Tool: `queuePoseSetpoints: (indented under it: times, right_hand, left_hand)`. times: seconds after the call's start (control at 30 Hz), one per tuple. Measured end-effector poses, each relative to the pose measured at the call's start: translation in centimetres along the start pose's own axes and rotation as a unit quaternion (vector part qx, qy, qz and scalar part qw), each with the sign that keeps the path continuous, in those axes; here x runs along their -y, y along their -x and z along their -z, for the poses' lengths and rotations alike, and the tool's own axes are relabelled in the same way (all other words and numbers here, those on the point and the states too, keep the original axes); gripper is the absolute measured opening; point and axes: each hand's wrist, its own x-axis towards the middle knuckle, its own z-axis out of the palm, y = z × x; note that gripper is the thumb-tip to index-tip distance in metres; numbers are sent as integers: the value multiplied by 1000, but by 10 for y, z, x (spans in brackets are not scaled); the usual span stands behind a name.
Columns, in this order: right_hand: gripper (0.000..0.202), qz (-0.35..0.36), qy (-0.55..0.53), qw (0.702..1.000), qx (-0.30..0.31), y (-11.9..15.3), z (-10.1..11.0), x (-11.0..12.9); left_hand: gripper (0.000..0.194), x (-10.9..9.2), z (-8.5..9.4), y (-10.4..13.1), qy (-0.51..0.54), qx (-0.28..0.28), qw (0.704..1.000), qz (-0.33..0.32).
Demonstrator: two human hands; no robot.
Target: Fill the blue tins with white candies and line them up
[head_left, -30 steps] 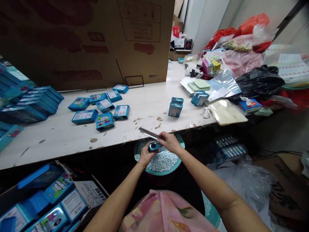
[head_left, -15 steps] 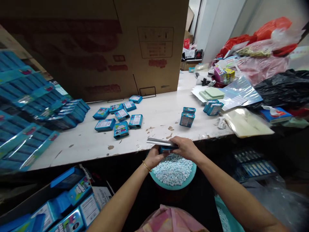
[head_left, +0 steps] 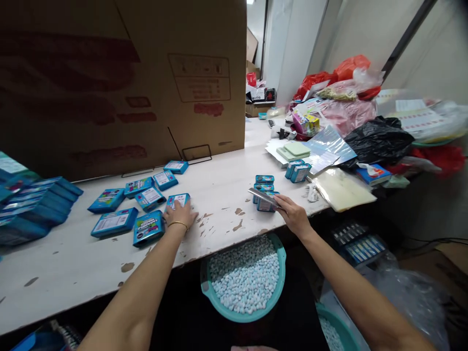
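Left hand [head_left: 181, 214] rests flat on a blue tin [head_left: 178, 200] on the bench [head_left: 219, 185], fingers spread over it. Right hand [head_left: 294, 217], fingers clamped on a silver lid [head_left: 263, 197], is beside stacked tins [head_left: 263, 191]. Teal basin [head_left: 278, 287] of pellets sits below.

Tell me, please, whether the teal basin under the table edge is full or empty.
Nearly full: the teal basin holds a heap of small white and pale-blue pellets that reaches almost to its rim.

Lighting I get: even, soft, brightest at far doorway and pale right wall. Underside of worn white tabletop [head_left: 219, 195] dark. Mild glare on clear plastic sheets [head_left: 329, 146]. Strong wide-angle bending at edges; right edge smeared; centre sharp.
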Motion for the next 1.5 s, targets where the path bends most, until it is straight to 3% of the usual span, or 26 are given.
queuePoseSetpoints:
  times: [0.13, 0.23, 0.3, 0.4, 0.5, 0.6, 0.67, 0.7, 0.77, 0.87, 0.93, 0.97, 1.07, 1.13, 1.23, 1.37, 1.43, 1.5]
  right_hand:
    - [31, -46, -135, 989, -45, 53, 2, 1]
    - [28, -83, -242, 967, 8, 84, -8, 15]
    - [24, -90, -293, 951, 48, 94, -17, 33]
    - [21, -49, -324, 942, 72, 90, -30, 63]
    - [35, -43, -372, 918, 132, 79, -40, 83]
    - [53, -112, -479, 831, 259, 77, -46, 88]
    - [52, -156, -531, 783, 285, 83, -48, 89]
    - [49, -173, -548, 773, 270, 88, -49, 89]
    - [44, -210, -561, 774, 203, 100, -52, 93]
    - [41, -251, -513, 817, 79, 122, -59, 104]
    - [39, -205, -456, 865, 41, 139, -65, 114]
    - [38, -157, -430, 887, 51, 147, -68, 118]
    - [29, -32, -388, 911, 139, 166, -71, 119]
    - [24, -53, -358, 914, 186, 172, -68, 104]
    - [27, -133, -211, 941, 227, 171, -52, 59]
    - [25, -94, 69, 959, 257, 163, -26, -2]
    - [28, -62, 148, 952, 260, 160, -27, -12]
    - [31, -50, 170, 945, 274, 156, -44, -7]
  left_hand:
    - [45, -9, -3, 31, 4, -18, 998, -56]
    - [44, -17, -3, 80, 73, -7, 988, -134]
    - [44, -21, 0, 117, 175, 1, 970, -169]
    - [43, -24, 9, 163, 385, 44, 906, -169]
    - [36, -23, 22, 189, 528, 186, 823, -95]
    - [38, -22, 26, 204, 608, 280, 743, -11]
    - [46, -22, 23, 215, 670, 292, 682, 24]
    - [51, -23, 19, 220, 699, 288, 653, 33]
    - [57, -27, 11, 231, 746, 240, 618, 64]
    - [53, -38, -4, 243, 790, 167, 566, 169]
    - [45, -46, -14, 246, 809, 207, 511, 202]
    - [40, -49, -19, 245, 812, 226, 496, 211]
    - [22, -50, -31, 239, 798, 182, 505, 275]
    - [21, -41, -38, 235, 787, 159, 515, 300]
    - [27, -20, -49, 234, 772, 202, 535, 276]
    - [30, -6, -73, 231, 754, 223, 557, 268]
    - [32, -10, -87, 224, 748, 209, 580, 246]
    - [34, -17, -100, 218, 743, 206, 599, 218]
